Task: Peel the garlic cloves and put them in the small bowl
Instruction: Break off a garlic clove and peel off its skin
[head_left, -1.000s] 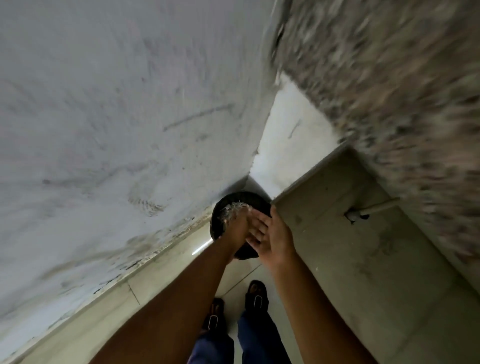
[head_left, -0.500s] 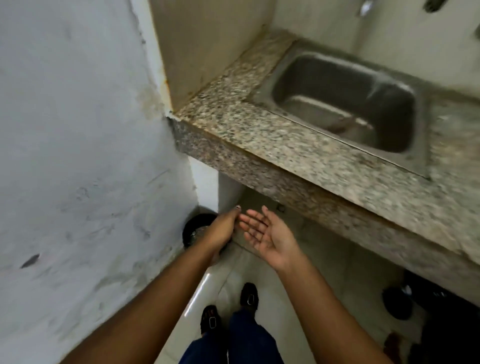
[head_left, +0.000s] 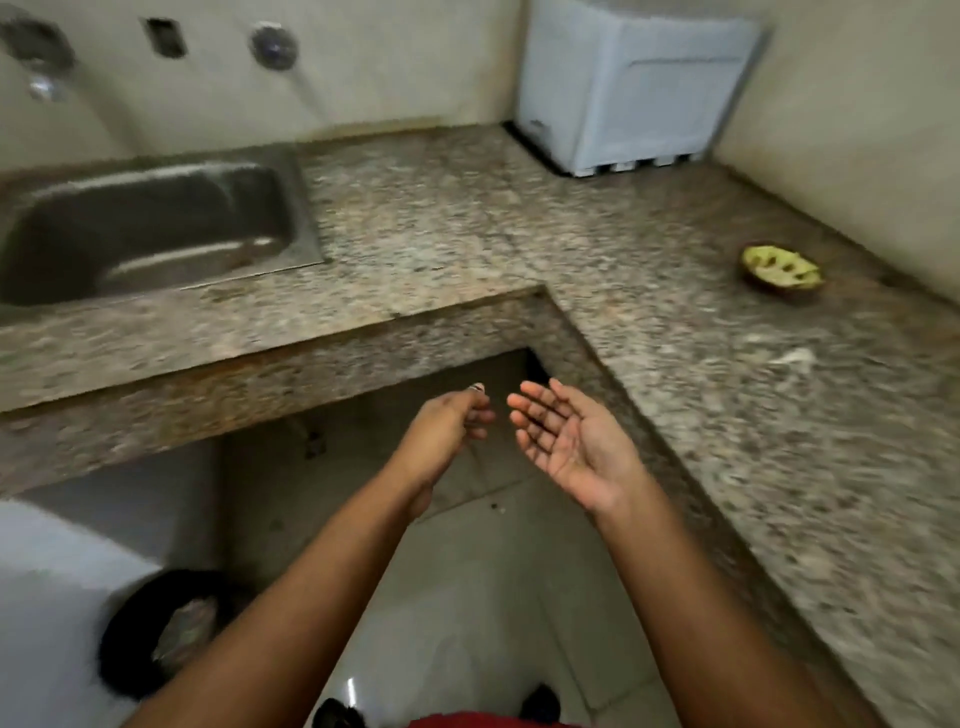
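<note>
Both hands are hanging bare over the floor: right hand (head_left: 574, 452) spread palm-up, left hand (head_left: 441, 436) loosely curled, pinching nothing visible. Peeling seems paused or finished; next likely means reaching toward the small bowl (head_left: 782, 273) on the desk (head_left: 727, 415).

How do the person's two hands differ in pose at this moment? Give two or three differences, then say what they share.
1. The right hand is turned palm up; the left hand shows its back.
2. The right hand's fingers are spread and nearly straight; the left hand's fingers are loosely curled.
3. The right hand is nearer the corner of the stone counter; the left hand hangs over the floor in front of it.

Both hold nothing and hover side by side without touching.
</note>
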